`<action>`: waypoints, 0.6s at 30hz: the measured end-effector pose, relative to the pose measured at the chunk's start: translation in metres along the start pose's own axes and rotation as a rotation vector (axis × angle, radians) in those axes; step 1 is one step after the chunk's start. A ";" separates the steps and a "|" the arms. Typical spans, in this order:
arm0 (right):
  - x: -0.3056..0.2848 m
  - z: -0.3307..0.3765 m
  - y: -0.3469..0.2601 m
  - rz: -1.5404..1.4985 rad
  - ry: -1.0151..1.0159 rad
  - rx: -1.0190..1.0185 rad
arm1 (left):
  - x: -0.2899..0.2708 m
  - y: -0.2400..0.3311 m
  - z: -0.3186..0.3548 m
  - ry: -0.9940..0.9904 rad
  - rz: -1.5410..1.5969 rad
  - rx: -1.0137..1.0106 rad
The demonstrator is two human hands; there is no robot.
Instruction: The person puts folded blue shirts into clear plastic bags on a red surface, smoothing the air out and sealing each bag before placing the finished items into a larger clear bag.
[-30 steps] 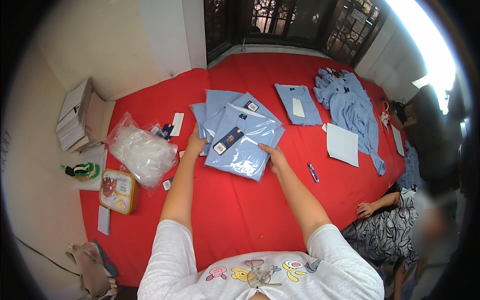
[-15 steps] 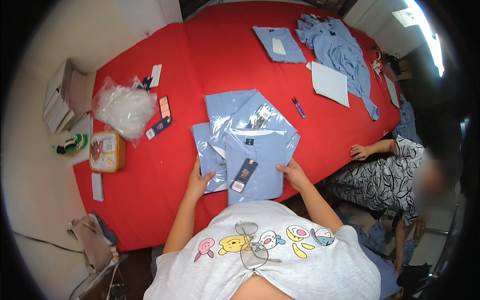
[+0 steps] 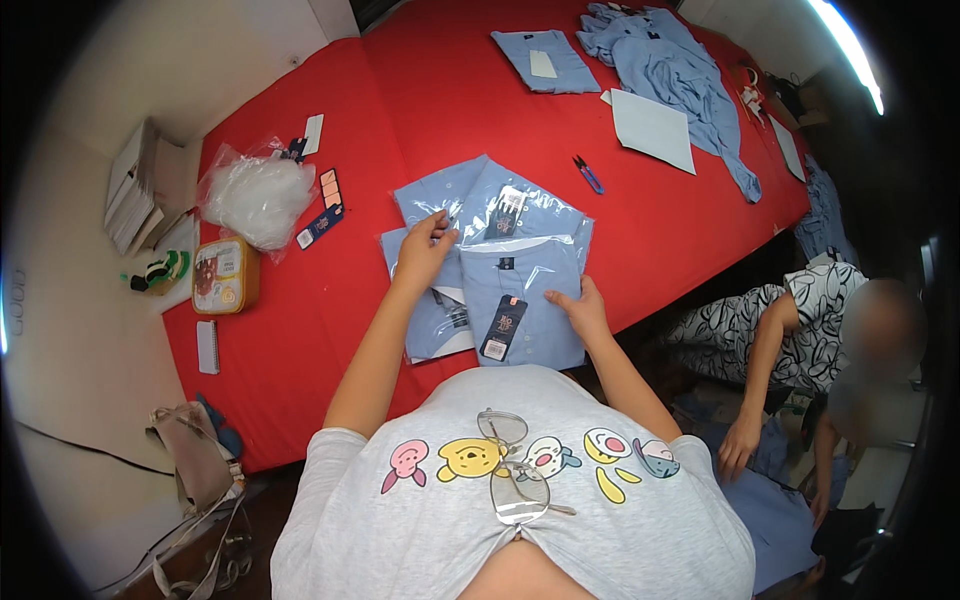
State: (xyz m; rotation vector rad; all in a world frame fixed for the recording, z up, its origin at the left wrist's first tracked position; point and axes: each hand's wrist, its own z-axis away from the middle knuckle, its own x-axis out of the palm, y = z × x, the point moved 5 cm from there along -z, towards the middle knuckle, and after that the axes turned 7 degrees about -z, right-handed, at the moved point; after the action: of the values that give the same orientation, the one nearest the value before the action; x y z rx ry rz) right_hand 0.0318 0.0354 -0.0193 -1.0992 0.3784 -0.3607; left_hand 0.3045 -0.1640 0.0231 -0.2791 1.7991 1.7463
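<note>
In front of me lies a folded light-blue shirt [image 3: 545,300] with a dark hang tag [image 3: 503,328] on its front. My right hand [image 3: 586,310] grips its right edge, thumb on top and fingers beneath. Further folded blue shirts in clear plastic bags [image 3: 545,205] lie fanned out under and behind it, glare on their film. My left hand [image 3: 428,250] is over the left part of these bags, fingers bent a little and apart, near the front shirt's upper left corner. Whether its fingertips touch the film is hard to make out.
On the red-covered table [image 3: 330,370] are thread snips [image 3: 588,175], clear bags [image 3: 258,200], loose tags [image 3: 320,228], a yellow tin [image 3: 222,275] and a notepad [image 3: 207,347]. Farther back lie a folded shirt [image 3: 560,65], white sheets [image 3: 650,130] and unfolded shirts [image 3: 670,80]. A person [image 3: 770,330] sits at right.
My left hand has let go of the stack's left edge and moved up over the bagged shirts. My right hand keeps its hold. The person at right has taken a hand off the table.
</note>
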 end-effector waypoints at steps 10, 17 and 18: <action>-0.012 0.011 -0.040 -0.600 -0.057 -0.025 | 0.029 -0.053 0.035 0.190 0.479 -0.226; 0.047 -0.053 -0.054 -0.538 -0.199 -0.017 | 0.019 -0.066 0.070 0.094 0.535 -0.348; 0.058 -0.065 -0.053 -0.454 -0.204 -0.051 | 0.013 -0.065 0.069 0.073 0.489 -0.388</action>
State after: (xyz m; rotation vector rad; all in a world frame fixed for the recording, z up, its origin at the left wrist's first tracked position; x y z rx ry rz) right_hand 0.0471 -0.0639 -0.0044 -1.2571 -0.0489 -0.6349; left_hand 0.3484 -0.1011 -0.0345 -0.0548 1.6580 2.4616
